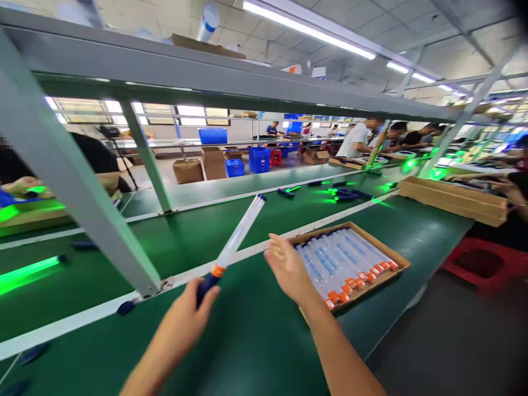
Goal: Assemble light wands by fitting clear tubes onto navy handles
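My left hand (192, 311) is closed round the dark blue handle of an unlit light stick (243, 228). Its clear tube tilts up and to the right, with an orange band at the base and a dark cap on top. To the right, my right hand (286, 267) holds nothing, its fingers stretched out and slightly apart. It is just left of a cardboard tray (402, 263), with the forearm crossing the tray's near left corner. Inside lie several clear light sticks (342, 256) in a row, orange bands towards me.
Beyond a white rail, the green belt (185, 236) carries scattered dark-handled sticks, some glowing green. A slanted metal post (82, 176) and an overhead shelf (206, 71) frame the bench. Another cardboard tray (454, 201) and a red stool (482, 264) are at right. Co-workers sit further along.
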Motion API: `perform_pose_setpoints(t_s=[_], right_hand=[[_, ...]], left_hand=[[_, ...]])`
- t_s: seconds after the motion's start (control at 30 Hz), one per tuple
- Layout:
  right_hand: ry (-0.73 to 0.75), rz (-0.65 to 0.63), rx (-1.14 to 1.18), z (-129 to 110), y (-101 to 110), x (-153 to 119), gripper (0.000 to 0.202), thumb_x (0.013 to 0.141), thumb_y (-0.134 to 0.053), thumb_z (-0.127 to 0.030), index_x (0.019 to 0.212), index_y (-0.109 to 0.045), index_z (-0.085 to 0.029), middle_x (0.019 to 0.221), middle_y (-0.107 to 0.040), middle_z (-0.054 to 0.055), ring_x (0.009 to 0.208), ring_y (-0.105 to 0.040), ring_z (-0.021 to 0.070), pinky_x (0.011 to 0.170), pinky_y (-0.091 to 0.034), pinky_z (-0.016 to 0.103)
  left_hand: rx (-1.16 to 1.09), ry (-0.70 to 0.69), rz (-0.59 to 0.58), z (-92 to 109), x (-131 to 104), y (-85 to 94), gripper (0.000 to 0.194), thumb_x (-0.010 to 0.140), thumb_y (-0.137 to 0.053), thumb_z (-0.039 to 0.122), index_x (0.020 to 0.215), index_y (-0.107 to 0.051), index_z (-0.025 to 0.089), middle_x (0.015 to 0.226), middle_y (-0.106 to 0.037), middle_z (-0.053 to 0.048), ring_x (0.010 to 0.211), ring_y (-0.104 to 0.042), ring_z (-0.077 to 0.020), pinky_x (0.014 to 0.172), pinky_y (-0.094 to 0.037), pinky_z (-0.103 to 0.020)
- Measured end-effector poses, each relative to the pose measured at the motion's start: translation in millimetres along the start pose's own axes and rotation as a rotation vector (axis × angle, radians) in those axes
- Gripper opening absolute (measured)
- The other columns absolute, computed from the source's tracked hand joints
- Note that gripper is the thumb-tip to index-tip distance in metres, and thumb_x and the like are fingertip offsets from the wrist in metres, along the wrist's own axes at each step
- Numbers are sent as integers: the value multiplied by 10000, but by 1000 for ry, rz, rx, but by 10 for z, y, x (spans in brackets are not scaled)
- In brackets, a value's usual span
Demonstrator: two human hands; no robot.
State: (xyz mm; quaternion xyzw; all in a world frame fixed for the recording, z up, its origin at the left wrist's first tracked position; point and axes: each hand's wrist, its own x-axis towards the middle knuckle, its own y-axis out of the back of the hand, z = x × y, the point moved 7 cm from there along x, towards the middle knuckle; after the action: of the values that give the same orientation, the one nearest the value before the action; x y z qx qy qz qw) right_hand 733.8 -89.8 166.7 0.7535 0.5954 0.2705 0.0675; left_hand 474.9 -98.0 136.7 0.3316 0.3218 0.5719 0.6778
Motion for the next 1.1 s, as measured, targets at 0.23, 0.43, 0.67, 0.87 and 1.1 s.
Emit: perform_pose_setpoints(t_s=[0.23, 0.43, 0.67, 0.87, 1.1], right_hand=[[-326, 207, -763, 1445, 1591, -51, 345, 930, -500, -209, 1139, -655, 17, 1117, -648, 315, 1135, -578, 453, 997, -390, 605], [-376, 17, -838, 1928, 1543, -87, 290, 915, -522, -209, 1100, -695, -68, 1040, -697, 207, 1020, -655, 359, 887, -481, 454], [-353, -50, -847, 1906, 1795, 384, 259, 921, -522, -343, 992, -718, -190, 976, -745, 111, 909, -706, 274, 746, -499, 347], [-217, -26, -943, 2147, 2059, 2019, 306, 950, -560, -260, 1230, -635, -161, 1208, -673, 135, 1108, -633, 253, 954, -471, 358], [-288, -129, -1052, 3063, 1884, 3152, 411, 950, -634, -346, 1319, -563, -180, 1366, -553, 121, 1177, -587, 280, 973, -512, 512]], left_hand=[[585, 182, 78, -555, 1408, 670, 352, 909, -459, 304, 1190, -622, 168, 1179, -630, -200, 1156, -573, -404, 908, -427, -533], [712, 287, -47, -731, 1780, 633, 373, 873, -665, 384, 1184, -654, 176, 1222, -652, -114, 1200, -561, -320, 1034, -388, -580], [601, -40, -32, -107, 1897, 233, 477, 906, -459, 322, 1325, -621, 162, 1341, -630, -159, 1224, -576, -337, 1057, -406, -476], [448, -276, -69, 262, 1681, -211, 461, 961, -400, 452, 1291, -641, 240, 1360, -631, -76, 1271, -566, -266, 1129, -393, -397], [234, -296, -80, 305, 1752, -556, 408, 961, -434, 493, 1259, -665, 335, 1370, -620, -29, 1236, -593, -268, 1103, -444, -407]])
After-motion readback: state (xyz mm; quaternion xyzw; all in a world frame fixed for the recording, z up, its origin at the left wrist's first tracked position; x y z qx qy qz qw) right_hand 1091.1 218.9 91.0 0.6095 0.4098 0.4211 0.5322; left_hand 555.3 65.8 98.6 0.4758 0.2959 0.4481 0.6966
